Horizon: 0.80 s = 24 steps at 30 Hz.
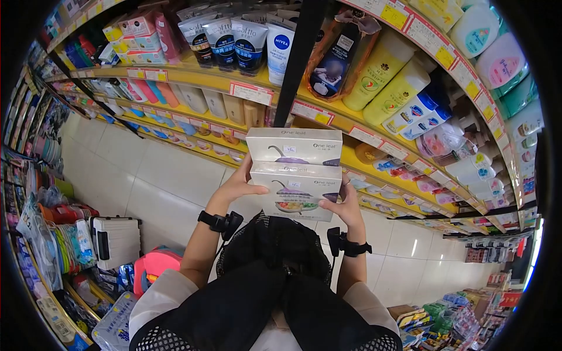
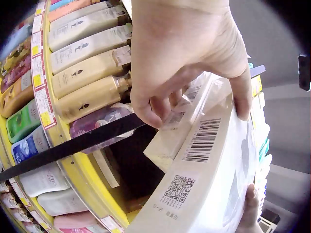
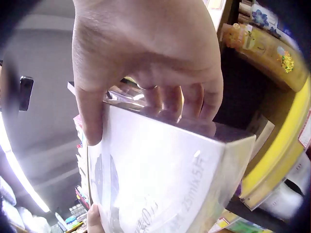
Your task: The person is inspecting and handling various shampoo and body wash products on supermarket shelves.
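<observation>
We have two pale boxes before us near the centre of the head view: the front box (image 1: 295, 196) overlaps the lower part of the rear box (image 1: 294, 146). Our left hand (image 1: 243, 182) grasps the pair at the left edge, and our right hand (image 1: 346, 203) grasps the right edge, both thumbs on the front box.

Above them, the dark post (image 1: 297, 64) runs down between two shelf sections and ends from sight behind the rear box. To its left stand the face-wash tubes (image 1: 225, 44); to its right are the yellow-green bottles (image 1: 383, 70) and the white pump bottles (image 1: 477, 172). Price labels (image 1: 252, 92) line the shelf edges. At the lower left a white suitcase (image 1: 116, 243) stands beside packed goods.

Tiled floor (image 1: 167, 167) stretches on the left of the boxes, while the shelf edge runs close along their upper right. In the left wrist view, a dark recess (image 2: 133, 162) opens in the shelf beside the boxes; we cannot tell how deep it goes.

The boxes hide most of our fingers in the head view. The front box is cut off at the bottom of both wrist views, and glare washes out part of its print in the right one.
</observation>
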Each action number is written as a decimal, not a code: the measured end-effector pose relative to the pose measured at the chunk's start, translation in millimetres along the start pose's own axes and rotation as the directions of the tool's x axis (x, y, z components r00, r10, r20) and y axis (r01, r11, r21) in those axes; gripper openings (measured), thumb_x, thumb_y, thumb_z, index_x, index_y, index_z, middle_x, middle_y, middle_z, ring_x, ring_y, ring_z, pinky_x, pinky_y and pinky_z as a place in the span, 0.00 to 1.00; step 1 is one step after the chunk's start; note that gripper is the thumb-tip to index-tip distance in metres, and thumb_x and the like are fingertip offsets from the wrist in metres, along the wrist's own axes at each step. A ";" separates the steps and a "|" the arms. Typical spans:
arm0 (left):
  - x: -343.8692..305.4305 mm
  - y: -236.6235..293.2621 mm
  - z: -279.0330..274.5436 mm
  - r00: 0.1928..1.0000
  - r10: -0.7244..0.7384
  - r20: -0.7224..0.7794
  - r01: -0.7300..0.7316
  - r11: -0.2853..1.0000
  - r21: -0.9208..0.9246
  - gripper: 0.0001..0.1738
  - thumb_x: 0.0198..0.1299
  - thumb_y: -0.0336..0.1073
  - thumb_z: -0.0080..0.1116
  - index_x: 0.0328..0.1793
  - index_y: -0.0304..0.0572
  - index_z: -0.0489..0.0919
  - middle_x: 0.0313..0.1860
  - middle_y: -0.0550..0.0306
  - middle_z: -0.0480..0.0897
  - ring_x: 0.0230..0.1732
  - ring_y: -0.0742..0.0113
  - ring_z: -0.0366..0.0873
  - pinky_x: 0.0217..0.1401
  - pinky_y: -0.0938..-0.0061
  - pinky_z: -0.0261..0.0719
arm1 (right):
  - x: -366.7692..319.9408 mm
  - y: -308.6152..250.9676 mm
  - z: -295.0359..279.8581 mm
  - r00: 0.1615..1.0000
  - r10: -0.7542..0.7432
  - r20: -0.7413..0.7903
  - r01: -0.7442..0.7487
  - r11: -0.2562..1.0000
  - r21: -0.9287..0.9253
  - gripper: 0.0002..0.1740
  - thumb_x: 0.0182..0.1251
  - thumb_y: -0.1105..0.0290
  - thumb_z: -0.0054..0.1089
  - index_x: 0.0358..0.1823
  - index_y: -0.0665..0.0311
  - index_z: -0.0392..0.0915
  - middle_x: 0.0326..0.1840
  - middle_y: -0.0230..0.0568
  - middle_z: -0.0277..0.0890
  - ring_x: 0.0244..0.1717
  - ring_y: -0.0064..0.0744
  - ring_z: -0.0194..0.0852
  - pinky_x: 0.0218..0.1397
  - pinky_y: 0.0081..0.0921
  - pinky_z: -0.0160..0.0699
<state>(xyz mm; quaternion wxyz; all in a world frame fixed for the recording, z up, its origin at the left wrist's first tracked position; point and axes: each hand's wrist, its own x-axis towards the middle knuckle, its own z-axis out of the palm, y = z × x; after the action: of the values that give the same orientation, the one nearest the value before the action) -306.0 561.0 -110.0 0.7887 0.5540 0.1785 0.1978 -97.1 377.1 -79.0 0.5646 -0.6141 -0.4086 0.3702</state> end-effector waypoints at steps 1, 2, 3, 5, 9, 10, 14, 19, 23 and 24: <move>0.3 -1.2 -0.4 1.000 0.005 -0.001 -0.005 1.000 -0.006 0.61 0.31 0.35 0.73 0.70 0.43 0.43 0.66 0.56 0.54 0.68 0.65 0.48 0.67 0.69 0.48 | 1.1 1.2 -0.9 1.000 -0.007 0.012 0.007 1.000 -0.005 0.47 0.36 0.72 0.72 0.61 0.66 0.55 0.54 0.41 0.66 0.55 0.32 0.64 0.59 0.29 0.59; 0.0 -1.7 -0.5 1.000 0.009 -0.003 -0.009 1.000 -0.012 0.61 0.30 0.35 0.73 0.70 0.43 0.43 0.67 0.56 0.54 0.68 0.65 0.48 0.67 0.69 0.48 | 2.1 2.7 -1.6 1.000 -0.013 0.026 0.013 1.000 -0.010 0.48 0.36 0.72 0.73 0.62 0.66 0.55 0.55 0.41 0.66 0.55 0.32 0.64 0.59 0.29 0.59; 0.0 -1.5 -0.3 1.000 0.010 -0.007 -0.010 1.000 -0.012 0.61 0.30 0.35 0.73 0.70 0.43 0.43 0.67 0.56 0.54 0.68 0.65 0.48 0.67 0.69 0.48 | 2.5 5.2 -2.2 0.999 -0.013 0.031 0.013 1.000 -0.010 0.48 0.36 0.72 0.73 0.62 0.66 0.55 0.55 0.41 0.66 0.55 0.32 0.64 0.59 0.29 0.59; 0.3 1.6 1.8 0.993 0.116 0.000 -0.116 0.989 0.092 0.60 0.31 0.36 0.73 0.69 0.42 0.45 0.66 0.56 0.55 0.67 0.65 0.51 0.66 0.69 0.49 | 1.6 11.0 -4.0 0.997 0.079 0.020 -0.081 0.991 0.104 0.46 0.36 0.73 0.73 0.61 0.65 0.57 0.54 0.39 0.66 0.55 0.31 0.64 0.59 0.29 0.59; -1.3 2.9 2.9 0.985 0.174 0.015 -0.173 0.960 0.218 0.58 0.32 0.37 0.73 0.68 0.42 0.47 0.63 0.56 0.58 0.63 0.64 0.56 0.64 0.69 0.54 | -1.5 16.8 -7.8 0.993 0.114 0.022 -0.116 0.986 0.118 0.45 0.35 0.75 0.73 0.60 0.65 0.58 0.53 0.37 0.66 0.54 0.29 0.64 0.59 0.28 0.60; -1.7 3.3 3.4 0.977 0.211 0.030 -0.211 0.936 0.280 0.56 0.33 0.37 0.72 0.68 0.41 0.48 0.62 0.56 0.59 0.61 0.64 0.58 0.62 0.69 0.56 | -2.5 18.6 -8.4 0.993 0.116 0.004 -0.115 0.983 0.140 0.45 0.35 0.76 0.73 0.59 0.64 0.59 0.52 0.36 0.67 0.54 0.28 0.64 0.58 0.28 0.61; -2.2 7.4 6.8 0.952 0.298 0.072 -0.296 0.830 0.473 0.52 0.33 0.37 0.71 0.65 0.41 0.52 0.57 0.53 0.63 0.58 0.63 0.61 0.59 0.70 0.59 | -2.6 25.9 -15.2 0.987 0.160 -0.015 -0.157 0.982 0.109 0.43 0.34 0.76 0.74 0.57 0.63 0.61 0.50 0.34 0.68 0.51 0.26 0.65 0.55 0.26 0.64; -2.9 17.6 13.8 0.962 0.257 0.092 -0.264 0.790 0.554 0.50 0.34 0.36 0.71 0.64 0.40 0.54 0.55 0.51 0.64 0.58 0.61 0.61 0.60 0.69 0.60 | -5.6 25.6 -15.7 0.985 0.169 -0.043 -0.164 0.982 0.096 0.41 0.35 0.77 0.73 0.56 0.64 0.62 0.48 0.34 0.70 0.49 0.26 0.67 0.53 0.26 0.67; 0.4 13.8 13.6 0.966 0.226 0.122 -0.253 0.753 0.607 0.49 0.33 0.34 0.69 0.64 0.38 0.54 0.57 0.48 0.63 0.61 0.56 0.60 0.62 0.68 0.58 | -5.4 25.9 -14.6 0.994 0.054 -0.093 -0.068 0.986 -0.152 0.36 0.35 0.78 0.71 0.51 0.68 0.65 0.46 0.39 0.72 0.47 0.30 0.70 0.50 0.27 0.69; 2.0 12.5 13.2 0.967 0.223 0.127 -0.253 0.754 0.606 0.49 0.33 0.34 0.69 0.64 0.38 0.54 0.57 0.48 0.63 0.61 0.56 0.60 0.62 0.68 0.58 | -5.0 23.9 -14.4 0.994 0.057 -0.098 -0.071 0.986 -0.151 0.36 0.35 0.78 0.71 0.51 0.68 0.65 0.46 0.39 0.72 0.47 0.30 0.70 0.50 0.27 0.69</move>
<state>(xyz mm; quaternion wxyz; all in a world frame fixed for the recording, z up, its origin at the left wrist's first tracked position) -299.2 555.3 -94.1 0.5365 0.8037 0.1429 0.2142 -83.9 366.3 -101.6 0.5219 -0.6854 -0.3892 0.3262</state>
